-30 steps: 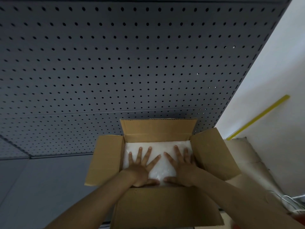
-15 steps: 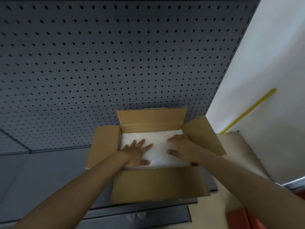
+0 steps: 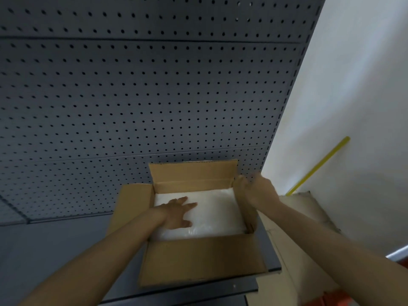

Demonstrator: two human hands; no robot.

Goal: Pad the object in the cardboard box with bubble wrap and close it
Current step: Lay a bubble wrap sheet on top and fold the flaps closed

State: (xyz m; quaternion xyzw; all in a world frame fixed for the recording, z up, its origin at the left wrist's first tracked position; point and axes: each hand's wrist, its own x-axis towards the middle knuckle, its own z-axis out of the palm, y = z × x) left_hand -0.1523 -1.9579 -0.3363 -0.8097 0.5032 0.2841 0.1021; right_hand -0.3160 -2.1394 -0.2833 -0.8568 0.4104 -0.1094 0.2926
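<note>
Head view: the cardboard box (image 3: 199, 259) sits at 6 o'clock on a grey shelf (image 3: 55, 246), and the left hand (image 3: 177, 214) lies spread flat on the bubble wrap (image 3: 217, 214) inside, likely to keep the padding down over the hidden object. At 3 o'clock of the box, the right hand (image 3: 257, 191) grips the raised right flap (image 3: 245, 208), apparently to fold it shut.

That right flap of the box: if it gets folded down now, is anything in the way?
Yes. The left hand lies flat on the bubble wrap inside the cardboard box, under where the flaps would fold. The right hand grips the right flap, raised upright.
</note>
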